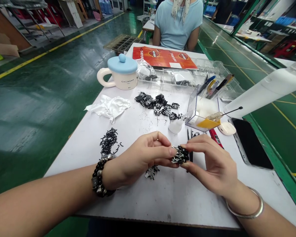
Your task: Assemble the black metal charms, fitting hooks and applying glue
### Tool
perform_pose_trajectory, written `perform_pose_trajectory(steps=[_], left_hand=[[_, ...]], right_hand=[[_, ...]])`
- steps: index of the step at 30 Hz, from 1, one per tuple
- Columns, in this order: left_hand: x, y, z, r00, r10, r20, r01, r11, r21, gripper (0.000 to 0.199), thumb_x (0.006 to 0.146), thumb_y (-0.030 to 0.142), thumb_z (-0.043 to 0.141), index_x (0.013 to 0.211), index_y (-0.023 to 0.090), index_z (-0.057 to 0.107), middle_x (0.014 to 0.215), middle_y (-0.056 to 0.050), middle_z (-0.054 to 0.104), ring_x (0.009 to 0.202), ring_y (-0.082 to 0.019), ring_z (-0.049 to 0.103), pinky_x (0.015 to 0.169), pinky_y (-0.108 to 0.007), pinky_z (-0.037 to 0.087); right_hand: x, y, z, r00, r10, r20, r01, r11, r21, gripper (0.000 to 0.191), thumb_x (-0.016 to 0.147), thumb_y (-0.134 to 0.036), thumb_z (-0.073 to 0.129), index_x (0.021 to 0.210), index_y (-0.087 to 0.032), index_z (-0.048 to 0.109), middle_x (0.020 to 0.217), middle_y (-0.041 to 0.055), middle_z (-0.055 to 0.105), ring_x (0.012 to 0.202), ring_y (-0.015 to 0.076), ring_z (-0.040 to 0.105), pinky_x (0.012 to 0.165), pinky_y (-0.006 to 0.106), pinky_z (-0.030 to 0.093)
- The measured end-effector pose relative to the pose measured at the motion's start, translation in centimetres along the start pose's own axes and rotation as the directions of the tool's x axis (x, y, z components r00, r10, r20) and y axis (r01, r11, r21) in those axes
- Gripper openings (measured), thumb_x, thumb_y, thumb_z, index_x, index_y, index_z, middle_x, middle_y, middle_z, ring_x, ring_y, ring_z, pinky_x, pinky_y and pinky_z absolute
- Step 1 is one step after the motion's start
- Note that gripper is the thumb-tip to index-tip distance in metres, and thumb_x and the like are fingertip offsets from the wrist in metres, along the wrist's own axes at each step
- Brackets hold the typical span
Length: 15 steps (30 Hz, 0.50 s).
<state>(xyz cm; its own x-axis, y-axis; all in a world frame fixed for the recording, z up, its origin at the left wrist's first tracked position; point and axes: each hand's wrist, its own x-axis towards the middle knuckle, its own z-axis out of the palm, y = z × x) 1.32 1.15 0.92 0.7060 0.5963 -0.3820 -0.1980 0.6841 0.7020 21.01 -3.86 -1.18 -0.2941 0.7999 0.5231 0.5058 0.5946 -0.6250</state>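
L hand (140, 153): thumb + fingers pinched nearly closed on the L side of a small blk/silver part (180, 154). R hand (213, 161): thumb and fingertips a part's width apart, gripping the R side of same part. So it's btwn both hands, above the table (135, 204), near edge side. Can't tell fine detail, too small on my feed.

Just below L hand I see a small heap of metal bits (152, 172). Tweezers (189, 141) right behind the part, partly hidden by R hand. Pile of blk hooks (108, 141) beyond L wrist.

Further out: cluster of blk/metal pcs (160, 105) mid-table, white cloth (110, 107) left of it, small white bottle (175, 126) next to clear box (203, 112) w/ pens. Phone (252, 143) flat on R side. Mug (124, 79) w/ blue lid far L, orange sheet (162, 57) at far end, person (179, 24) in light blue top past that.
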Motion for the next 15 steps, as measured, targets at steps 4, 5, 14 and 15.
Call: perform_pose_trajectory(steps=[4, 5, 14, 15], left_hand=[[0.0, -0.1, 0.1, 0.992, -0.053, 0.112, 0.067, 0.991, -0.117, 0.018, 0.075, 0.013, 0.067, 0.085, 0.015, 0.053, 0.08, -0.003, 0.067, 0.078, -0.014, 0.066, 0.082, -0.031, 0.05], [0.0, -0.2, 0.1, 0.989, -0.045, 0.142, 0.064, 0.99, -0.128, 0.016, 0.075, 0.012, 0.067, 0.083, 0.015, 0.054, 0.082, -0.004, 0.067, 0.081, -0.014, 0.066, 0.084, -0.032, 0.049], [-1.1, -1.5, 0.7, 0.952, -0.038, 0.305, 0.018, 0.998, 0.065, 0.036, 0.059, 0.015, 0.08, 0.082, 0.018, 0.053, 0.081, -0.004, 0.066, 0.081, -0.017, 0.064, 0.085, -0.037, 0.047], [-1.3, -1.9, 0.8, 0.928, -0.072, 0.365, 0.019, 0.989, 0.146, 0.038, 0.056, 0.017, 0.081, 0.082, 0.019, 0.054, 0.08, -0.003, 0.064, 0.083, -0.017, 0.063, 0.088, -0.039, 0.046]], right_hand=[[-0.2, 0.2, 0.1, 0.994, 0.11, 0.009, -0.11, 0.978, 0.179, 0.031, 0.079, -0.017, 0.064, 0.108, -0.024, 0.059, 0.09, 0.0052, 0.056, 0.083, 0.0173, 0.053, 0.072, 0.034, 0.048], [-0.1, 0.2, 0.1, 0.99, 0.141, 0.03, -0.144, 0.966, 0.213, 0.029, 0.08, -0.018, 0.062, 0.108, -0.024, 0.059, 0.089, 0.005, 0.055, 0.082, 0.0168, 0.053, 0.072, 0.034, 0.049], [1.1, 0.8, 1.3, 0.898, 0.372, 0.237, -0.44, 0.716, 0.542, 0.028, 0.088, -0.042, 0.049, 0.106, -0.023, 0.058, 0.082, 0.0041, 0.056, 0.075, 0.0152, 0.056, 0.063, 0.028, 0.049], [1.5, 0.6, 1.6, 0.88, 0.398, 0.259, -0.474, 0.747, 0.466, 0.021, 0.088, -0.037, 0.05, 0.101, -0.022, 0.058, 0.082, 0.0036, 0.057, 0.075, 0.0145, 0.056, 0.065, 0.028, 0.049]])
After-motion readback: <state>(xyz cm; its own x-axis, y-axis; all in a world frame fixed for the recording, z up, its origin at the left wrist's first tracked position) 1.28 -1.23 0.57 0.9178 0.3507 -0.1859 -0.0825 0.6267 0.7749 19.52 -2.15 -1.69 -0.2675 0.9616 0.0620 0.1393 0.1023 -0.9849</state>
